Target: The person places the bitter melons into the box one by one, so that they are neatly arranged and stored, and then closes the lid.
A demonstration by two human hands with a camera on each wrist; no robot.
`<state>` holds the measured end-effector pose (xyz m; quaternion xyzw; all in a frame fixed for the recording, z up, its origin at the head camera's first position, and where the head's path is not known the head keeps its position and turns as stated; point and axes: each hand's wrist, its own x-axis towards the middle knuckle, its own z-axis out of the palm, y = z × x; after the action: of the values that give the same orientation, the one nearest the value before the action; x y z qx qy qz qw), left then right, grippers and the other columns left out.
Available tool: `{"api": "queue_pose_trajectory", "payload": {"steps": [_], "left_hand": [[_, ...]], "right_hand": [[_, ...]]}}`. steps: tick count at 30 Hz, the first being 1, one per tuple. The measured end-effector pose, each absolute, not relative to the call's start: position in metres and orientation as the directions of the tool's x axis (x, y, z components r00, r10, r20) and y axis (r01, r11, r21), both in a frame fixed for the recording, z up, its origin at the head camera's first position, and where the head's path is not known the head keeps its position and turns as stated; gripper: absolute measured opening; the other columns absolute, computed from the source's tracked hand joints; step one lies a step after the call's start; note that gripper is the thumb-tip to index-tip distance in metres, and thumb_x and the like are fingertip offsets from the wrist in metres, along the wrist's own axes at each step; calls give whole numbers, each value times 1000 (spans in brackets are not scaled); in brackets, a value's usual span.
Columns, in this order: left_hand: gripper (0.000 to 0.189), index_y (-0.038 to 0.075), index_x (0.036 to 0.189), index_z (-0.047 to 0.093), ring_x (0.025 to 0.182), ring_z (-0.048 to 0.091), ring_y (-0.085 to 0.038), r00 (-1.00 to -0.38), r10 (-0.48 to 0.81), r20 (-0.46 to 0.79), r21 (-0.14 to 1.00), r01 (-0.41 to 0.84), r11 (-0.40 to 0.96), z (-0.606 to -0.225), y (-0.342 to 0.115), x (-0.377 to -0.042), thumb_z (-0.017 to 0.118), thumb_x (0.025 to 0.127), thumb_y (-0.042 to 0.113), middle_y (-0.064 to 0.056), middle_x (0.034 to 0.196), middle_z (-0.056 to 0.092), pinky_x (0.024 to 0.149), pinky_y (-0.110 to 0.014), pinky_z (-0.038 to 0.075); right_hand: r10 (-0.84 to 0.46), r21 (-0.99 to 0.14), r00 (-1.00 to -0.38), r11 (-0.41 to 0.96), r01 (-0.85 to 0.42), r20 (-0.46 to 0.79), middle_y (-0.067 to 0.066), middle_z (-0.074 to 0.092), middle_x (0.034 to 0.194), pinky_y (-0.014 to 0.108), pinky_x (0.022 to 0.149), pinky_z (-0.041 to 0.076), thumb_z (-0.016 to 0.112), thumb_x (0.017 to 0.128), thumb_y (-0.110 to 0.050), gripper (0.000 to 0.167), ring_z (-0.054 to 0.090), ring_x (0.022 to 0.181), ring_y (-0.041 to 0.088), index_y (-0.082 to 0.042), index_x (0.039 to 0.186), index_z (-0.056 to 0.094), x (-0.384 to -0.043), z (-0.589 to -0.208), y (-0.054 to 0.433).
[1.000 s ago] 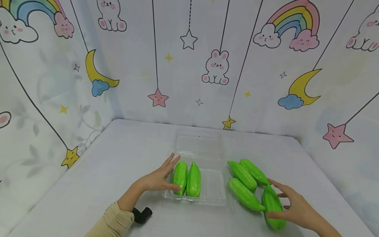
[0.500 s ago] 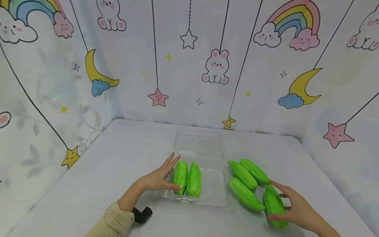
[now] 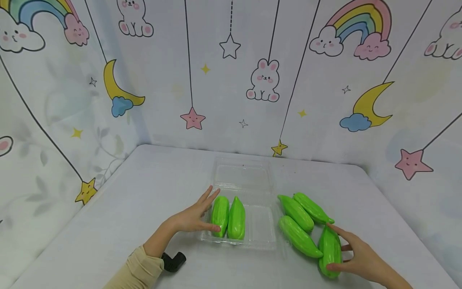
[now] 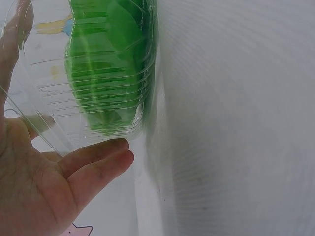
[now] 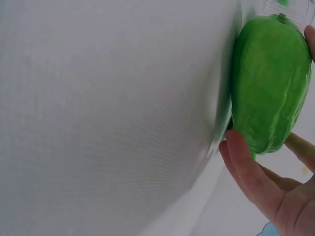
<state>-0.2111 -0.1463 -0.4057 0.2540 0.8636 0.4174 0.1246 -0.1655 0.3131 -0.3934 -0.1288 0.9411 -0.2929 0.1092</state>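
Observation:
A clear hinged plastic box (image 3: 260,224) lies with its lid folded back. Two long ridged green toy fruits (image 3: 236,220) lie side by side in its left part. My left hand (image 3: 193,216) spreads along the box's left side, thumb over the near left fruit, the other fingers at the outer wall. In the left wrist view, straight fingers (image 4: 106,164) touch the clear wall. At the right, my right hand (image 3: 361,253) holds another green fruit (image 3: 329,253) between thumb and fingers. The right wrist view shows that green fruit (image 5: 270,83) close to the white surface.
Three more green fruits (image 3: 296,237) lie together between the box and my right hand, one nearly touching the held fruit. A black bent pipe-like piece (image 3: 175,262) sits by my left sleeve. Behind the white table (image 3: 173,176) hangs a cartoon-printed backdrop (image 3: 155,80).
My right hand and its green fruit shift slightly right, then back left toward the other fruits, where it now stands more upright in view. My left hand and the box stay put.

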Motion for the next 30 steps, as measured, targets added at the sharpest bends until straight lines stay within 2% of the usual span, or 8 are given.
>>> {"api": "queue_pose_trajectory", "payload": {"steps": [6, 10, 22, 25, 30], "left_hand": [[105, 24, 148, -1, 128, 28, -45, -841, 542, -6, 785, 332, 523, -406, -146, -211, 74, 75, 39, -11, 150, -19, 98, -51, 36], [105, 25, 148, -1, 128, 27, -45, -841, 541, -6, 786, 330, 523, -406, -146, -211, 74, 75, 39, -11, 150, -19, 97, -51, 36], [105, 25, 148, -1, 127, 28, -46, -838, 545, -3, 784, 336, 522, -404, -146, -212, 74, 75, 39, -11, 150, -19, 98, -51, 36], [105, 24, 148, -1, 128, 28, -46, -837, 547, -3, 787, 335, 518, -405, -146, -212, 74, 75, 39, -11, 150, -19, 98, -51, 36], [105, 24, 148, -1, 128, 27, -46, -838, 545, -4, 793, 329, 512, -405, -146, -212, 74, 75, 38, -11, 150, -19, 98, -51, 35]], "right_hand": [[-284, -633, -931, 770, -79, -228, 40, 26, 133, 37, 61, 51, 80, 68, -28, 97, 60, 86, 26, -7, 143, 24, -167, -395, 313], [-276, -651, -928, 757, -49, -252, 40, 23, 134, 37, 61, 51, 79, 70, -26, 96, 60, 86, 26, -9, 144, 22, -167, -394, 313], [-291, -654, -924, 754, -64, -246, 35, 31, 133, 34, 59, 48, 78, 72, -26, 94, 57, 84, 21, -7, 144, 21, -168, -391, 312], [-283, -647, -931, 759, -69, -232, 30, 35, 132, 32, 59, 47, 78, 72, -27, 94, 56, 84, 18, -8, 144, 22, -168, -389, 312], [-296, -648, -938, 753, -113, -180, 27, 33, 136, 32, 61, 46, 77, 73, -26, 92, 57, 83, 16, -7, 144, 22, -167, -383, 311]]}}
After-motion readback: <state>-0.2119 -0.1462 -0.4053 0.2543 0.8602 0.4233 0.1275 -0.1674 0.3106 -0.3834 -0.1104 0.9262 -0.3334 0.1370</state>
